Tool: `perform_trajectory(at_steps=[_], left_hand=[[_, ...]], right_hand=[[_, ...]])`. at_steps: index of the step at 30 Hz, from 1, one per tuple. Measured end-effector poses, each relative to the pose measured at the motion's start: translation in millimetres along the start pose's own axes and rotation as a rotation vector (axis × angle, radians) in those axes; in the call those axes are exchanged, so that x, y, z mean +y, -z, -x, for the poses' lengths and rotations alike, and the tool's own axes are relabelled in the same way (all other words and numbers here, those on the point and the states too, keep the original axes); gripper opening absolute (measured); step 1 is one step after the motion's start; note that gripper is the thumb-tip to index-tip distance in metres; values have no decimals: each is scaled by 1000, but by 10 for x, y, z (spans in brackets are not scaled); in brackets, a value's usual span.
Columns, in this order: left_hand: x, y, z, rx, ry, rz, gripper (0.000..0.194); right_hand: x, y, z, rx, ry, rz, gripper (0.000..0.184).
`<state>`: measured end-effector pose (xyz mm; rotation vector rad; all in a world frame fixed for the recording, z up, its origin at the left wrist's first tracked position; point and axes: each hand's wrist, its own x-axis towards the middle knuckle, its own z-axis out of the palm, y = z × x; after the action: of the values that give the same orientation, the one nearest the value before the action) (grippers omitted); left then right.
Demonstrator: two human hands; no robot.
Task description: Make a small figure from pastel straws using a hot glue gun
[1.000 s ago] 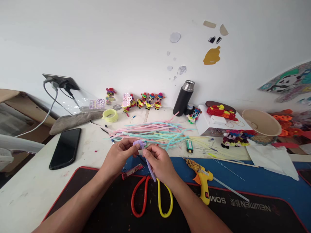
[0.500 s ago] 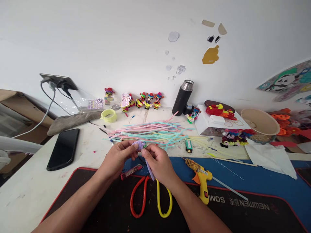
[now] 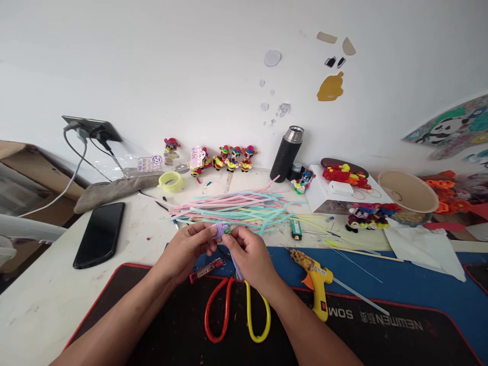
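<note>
Between my two hands is a small coil of purple pipe cleaner (image 3: 219, 231) with a bit of green at its right end. My left hand (image 3: 194, 239) pinches the coil's left side with thumb and fingertips. The thumb and fingers of my right hand (image 3: 246, 249) close on its right side, and a loose purple tail hangs below that hand. Just under my hands lie scissors with one red handle and one yellow handle (image 3: 270, 315); their blades are hidden. A red lighter (image 3: 207, 270) lies beside my left wrist.
Pastel pipe cleaners (image 3: 236, 206) lie spread behind my hands. A yellow glue gun (image 3: 318, 284) rests to the right on the mat, near a green box (image 3: 296, 229). A phone (image 3: 99, 234) is at left. Along the wall stand small figures (image 3: 232, 158) and a black thermos (image 3: 285, 155).
The purple coil has turned slightly between my fingers, and its tail hangs a little differently below my right hand. Both hands stay almost in place.
</note>
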<state>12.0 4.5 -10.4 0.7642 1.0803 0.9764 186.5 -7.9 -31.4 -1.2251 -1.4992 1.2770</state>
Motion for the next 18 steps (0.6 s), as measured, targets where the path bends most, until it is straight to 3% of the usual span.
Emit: perform_trajectory(at_steps=[18], left_hand=[[-11,-18,16,-62,134,107,38]], right_hand=[[62,11,-13,29,-36,-46,35]])
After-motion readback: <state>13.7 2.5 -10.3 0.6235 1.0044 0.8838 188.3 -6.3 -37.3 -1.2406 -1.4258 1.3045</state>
